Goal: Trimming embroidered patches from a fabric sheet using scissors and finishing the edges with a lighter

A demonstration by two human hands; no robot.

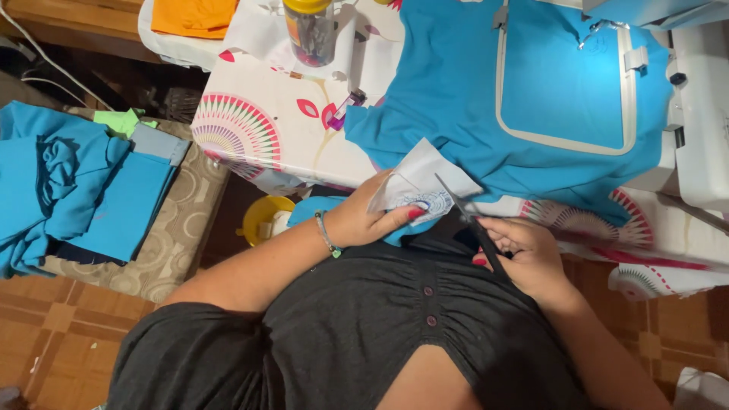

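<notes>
My left hand (364, 216) grips a white backing sheet (422, 176) with a round blue-stitched patch (427, 203) on it, held at the table's near edge. My right hand (528, 254) holds black scissors (469, 220), whose blades point up-left and touch the sheet beside the patch. A bright blue garment (448, 91) lies on the table just beyond, clamped in a white embroidery hoop (563, 140). A beaded bracelet sits on my left wrist.
A white embroidery machine (695, 129) stands at the right. The tablecloth (266, 114) is patterned with pink fans. A clear jar with a yellow lid (310, 30) stands at the back. Folded blue fabric (68, 182) lies on a cushioned seat at left. A yellow bowl (263, 220) sits below the table.
</notes>
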